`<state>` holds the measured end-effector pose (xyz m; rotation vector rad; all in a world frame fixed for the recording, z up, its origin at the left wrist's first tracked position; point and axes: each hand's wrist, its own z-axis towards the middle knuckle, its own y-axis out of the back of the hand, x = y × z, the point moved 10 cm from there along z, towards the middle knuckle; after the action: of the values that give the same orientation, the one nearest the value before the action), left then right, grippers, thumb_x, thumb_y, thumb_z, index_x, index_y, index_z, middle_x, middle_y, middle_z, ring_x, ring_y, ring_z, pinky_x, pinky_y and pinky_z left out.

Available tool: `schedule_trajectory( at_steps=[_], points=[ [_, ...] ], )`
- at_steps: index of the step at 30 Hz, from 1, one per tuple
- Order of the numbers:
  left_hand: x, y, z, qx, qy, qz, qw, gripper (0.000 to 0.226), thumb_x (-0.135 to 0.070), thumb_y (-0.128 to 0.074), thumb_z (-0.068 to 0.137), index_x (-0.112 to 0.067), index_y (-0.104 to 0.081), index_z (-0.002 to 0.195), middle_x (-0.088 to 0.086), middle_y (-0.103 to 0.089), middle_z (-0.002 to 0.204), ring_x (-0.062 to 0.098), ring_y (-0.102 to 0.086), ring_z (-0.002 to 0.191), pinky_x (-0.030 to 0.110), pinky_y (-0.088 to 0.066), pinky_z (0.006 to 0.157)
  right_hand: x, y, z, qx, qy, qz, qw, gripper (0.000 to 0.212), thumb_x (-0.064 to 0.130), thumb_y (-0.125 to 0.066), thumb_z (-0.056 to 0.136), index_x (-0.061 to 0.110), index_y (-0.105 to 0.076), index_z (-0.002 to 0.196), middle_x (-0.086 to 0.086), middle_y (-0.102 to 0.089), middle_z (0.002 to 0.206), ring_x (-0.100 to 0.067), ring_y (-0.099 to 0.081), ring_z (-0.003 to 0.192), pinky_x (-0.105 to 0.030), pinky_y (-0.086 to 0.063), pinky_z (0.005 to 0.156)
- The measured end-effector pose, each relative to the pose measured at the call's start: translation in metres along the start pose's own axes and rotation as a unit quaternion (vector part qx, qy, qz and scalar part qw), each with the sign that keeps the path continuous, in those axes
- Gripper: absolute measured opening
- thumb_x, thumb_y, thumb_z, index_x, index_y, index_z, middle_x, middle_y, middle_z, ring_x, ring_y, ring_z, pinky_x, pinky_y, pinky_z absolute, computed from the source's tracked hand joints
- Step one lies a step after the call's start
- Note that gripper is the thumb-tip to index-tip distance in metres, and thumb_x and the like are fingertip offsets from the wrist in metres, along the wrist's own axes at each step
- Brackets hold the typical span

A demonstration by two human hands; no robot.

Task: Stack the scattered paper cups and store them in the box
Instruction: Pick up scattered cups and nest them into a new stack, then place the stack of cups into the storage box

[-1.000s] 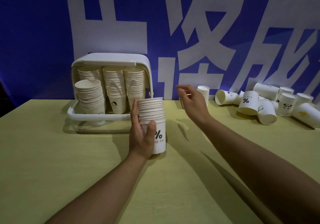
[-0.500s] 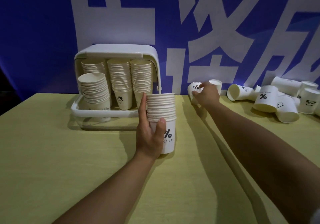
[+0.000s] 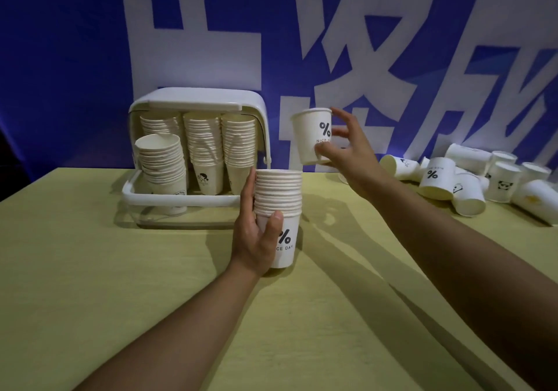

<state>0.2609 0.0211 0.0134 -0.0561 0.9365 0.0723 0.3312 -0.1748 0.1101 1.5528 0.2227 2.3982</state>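
Note:
My left hand (image 3: 256,233) grips a tall stack of white paper cups (image 3: 279,206) standing on the yellow table, its bottom cup printed with a percent sign. My right hand (image 3: 350,152) holds a single white cup (image 3: 311,137), upright, in the air just above and slightly right of the stack's top. Behind the stack is the white storage box (image 3: 199,100), lid raised, with several cup stacks inside. More loose cups (image 3: 471,179) lie scattered at the right rear of the table.
A blue backdrop with large white characters (image 3: 332,43) rises directly behind the table. The yellow table top (image 3: 151,300) stretches toward me in front of the box. Its left edge runs beside a dark gap.
My right hand reached to the scattered cups, took one and carried it up and left over the stack. My left hand kept hold of the stack.

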Motion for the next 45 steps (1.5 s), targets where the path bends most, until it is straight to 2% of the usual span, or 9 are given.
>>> schedule_trajectory(
  at_steps=[6,9,12,15,19,26,30,34,45],
  points=[
    [-0.003,-0.002,-0.006,0.020,0.001,0.024,1.000,0.076,-0.044,-0.058,0.084,-0.049,-0.023,0.150,-0.015,-0.049,0.149,0.015,-0.051,0.135,0.049,-0.044,0.111,0.041,-0.022,-0.049,0.048,0.028,0.043,0.998,0.077,0.015,-0.075,0.084,0.038,-0.030,0.142,0.002,-0.048,0.127,-0.017,-0.065,0.099,-0.028,-0.060,0.077],
    [-0.011,-0.006,-0.013,0.045,-0.007,0.042,0.998,0.075,-0.048,-0.057,0.085,-0.056,-0.019,0.150,-0.002,-0.048,0.151,0.014,-0.054,0.132,0.043,-0.049,0.105,0.045,-0.033,-0.065,0.052,0.033,0.011,0.998,0.072,0.019,-0.074,0.085,0.037,-0.033,0.142,0.011,-0.047,0.120,-0.010,-0.063,0.094,-0.016,-0.055,0.064],
    [-0.019,-0.003,-0.017,0.023,-0.009,0.037,0.999,0.076,-0.049,-0.056,0.083,-0.045,-0.021,0.150,-0.010,-0.051,0.144,0.005,-0.058,0.124,0.031,-0.052,0.099,0.046,-0.040,-0.077,0.045,0.043,-0.029,0.998,0.051,0.026,-0.067,0.092,0.035,-0.046,0.138,0.006,-0.048,0.129,-0.007,-0.058,0.100,-0.021,-0.054,0.070],
    [-0.025,0.013,-0.016,-0.022,-0.004,0.057,0.998,0.079,-0.054,-0.056,0.081,-0.055,-0.016,0.149,-0.013,-0.051,0.141,0.008,-0.059,0.120,0.043,-0.056,0.094,0.046,-0.052,-0.089,0.054,0.061,-0.061,0.995,0.039,0.031,-0.062,0.095,0.032,-0.055,0.133,0.007,-0.050,0.130,-0.001,-0.058,0.100,-0.019,-0.055,0.080],
    [-0.030,0.023,-0.013,0.009,0.022,0.147,0.989,0.098,-0.062,-0.062,0.077,-0.058,0.003,0.150,-0.015,-0.036,0.147,0.012,-0.053,0.122,0.047,-0.054,0.097,0.045,-0.063,-0.099,0.073,0.062,-0.063,0.993,0.037,0.029,-0.063,0.095,0.033,-0.057,0.132,0.008,-0.053,0.129,-0.001,-0.058,0.099,-0.009,-0.047,0.068],
    [-0.048,0.055,-0.012,0.011,0.054,0.230,0.972,0.094,-0.038,-0.087,0.073,-0.072,-0.021,0.131,-0.017,-0.054,0.120,-0.005,-0.058,0.096,0.041,-0.058,0.087,0.028,-0.069,-0.091,0.085,0.011,-0.003,0.996,0.027,0.025,-0.059,0.097,0.027,-0.062,0.124,0.007,-0.061,0.118,-0.011,-0.063,0.099,-0.028,-0.059,0.076],
    [-0.074,0.079,0.013,-0.030,0.033,0.253,0.967,0.095,-0.035,-0.085,0.077,-0.054,-0.022,0.145,-0.012,-0.052,0.129,0.012,-0.059,0.109,0.044,-0.056,0.091,-0.005,-0.080,-0.093,0.077,-0.070,0.054,0.993,0.016,0.017,-0.055,0.098,0.024,-0.063,0.111,0.003,-0.063,0.095,-0.014,-0.061,0.076,-0.023,-0.051,0.058],
    [-0.093,0.101,0.046,-0.072,-0.007,0.292,0.954,0.095,-0.039,-0.087,0.073,-0.051,-0.027,0.145,-0.005,-0.045,0.143,0.022,-0.060,0.117,0.048,-0.059,0.090,-0.047,-0.095,-0.106,0.097,-0.142,0.096,0.980,0.018,0.010,-0.053,0.097,0.017,-0.065,0.108,-0.005,-0.061,0.081,-0.016,-0.051,0.061,-0.027,-0.043,0.049],
    [-0.061,0.108,0.087,-0.163,-0.026,0.335,0.928,0.093,-0.035,-0.089,0.071,-0.041,-0.033,0.145,-0.004,-0.041,0.148,0.011,-0.046,0.126,0.042,-0.053,0.100,-0.081,-0.098,-0.104,0.104,-0.151,0.187,0.965,0.017,0.006,-0.050,0.098,0.011,-0.064,0.106,-0.008,-0.055,0.075,-0.022,-0.045,0.063,-0.034,-0.042,0.055]
  ],
)
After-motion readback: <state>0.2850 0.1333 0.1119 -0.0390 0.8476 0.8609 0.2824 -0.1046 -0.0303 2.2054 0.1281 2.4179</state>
